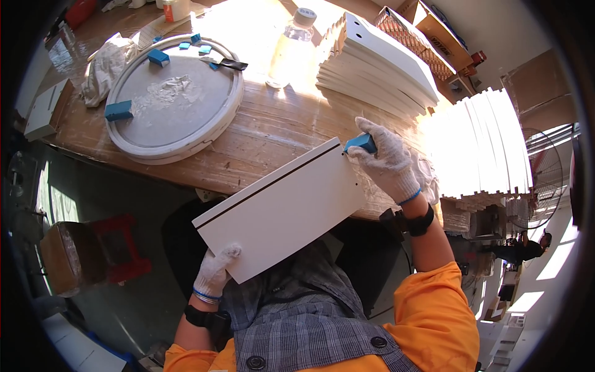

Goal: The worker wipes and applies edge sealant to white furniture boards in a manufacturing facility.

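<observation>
A white rectangular board [282, 214] with a dark groove along its far long edge lies tilted across my lap, its far right end over the table edge. My left hand [217, 268], in a white knit glove, grips the board's near left corner, thumb on top and the other fingers hidden beneath. In my gloved right hand [385, 158] is a blue block [361, 144], pinched between thumb and fingers at the board's far right corner. Whether the block touches the board I cannot tell.
On the wooden table [273, 124] stand a round white lid [145, 127] with white paste and several blue pieces, a clear bottle [290, 53] and a stack of white boards [384, 62]. More boards [483, 146] stand at right. A red stool [127, 248] is at lower left.
</observation>
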Motion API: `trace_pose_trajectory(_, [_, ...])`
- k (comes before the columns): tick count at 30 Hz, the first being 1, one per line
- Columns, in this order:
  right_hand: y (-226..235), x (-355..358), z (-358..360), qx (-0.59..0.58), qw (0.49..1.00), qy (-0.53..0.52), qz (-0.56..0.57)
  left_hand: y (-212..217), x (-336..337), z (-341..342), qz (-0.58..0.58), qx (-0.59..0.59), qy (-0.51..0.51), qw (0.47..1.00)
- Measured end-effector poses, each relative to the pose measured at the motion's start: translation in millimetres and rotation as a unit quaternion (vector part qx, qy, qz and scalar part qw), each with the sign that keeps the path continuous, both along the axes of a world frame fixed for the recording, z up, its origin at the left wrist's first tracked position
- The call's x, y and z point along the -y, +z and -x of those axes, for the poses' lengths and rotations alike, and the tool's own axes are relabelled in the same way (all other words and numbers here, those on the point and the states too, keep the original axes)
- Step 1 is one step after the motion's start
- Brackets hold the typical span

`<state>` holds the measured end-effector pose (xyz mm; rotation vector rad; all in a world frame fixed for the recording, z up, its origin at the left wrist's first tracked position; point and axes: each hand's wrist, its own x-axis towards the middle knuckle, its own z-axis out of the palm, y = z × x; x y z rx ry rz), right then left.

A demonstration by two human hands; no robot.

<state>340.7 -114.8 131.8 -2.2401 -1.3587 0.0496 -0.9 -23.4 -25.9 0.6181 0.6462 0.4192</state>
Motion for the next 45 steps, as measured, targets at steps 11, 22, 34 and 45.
trace_pose_trajectory(11, [-7.4,3.0,1.5,0.057,0.998,0.017,-0.033,-4.4,0.3,0.9,0.015,0.001,0.003,1.0])
trace_pose_trajectory(22, [-11.4,2.7,0.8,0.147,0.987,0.034,-0.05,-6.7,0.2,0.5,0.011,0.006,-0.002,1.0])
trace_pose_trajectory(34, [-8.0,5.7,3.3,0.268,0.957,0.104,-0.032,-2.5,-0.1,-0.2,0.009,0.0,0.002,1.0])
trace_pose_trajectory(45, [-6.1,9.3,6.4,0.281,0.951,0.129,-0.005,-1.5,1.4,0.5,0.005,-0.006,0.004,1.0])
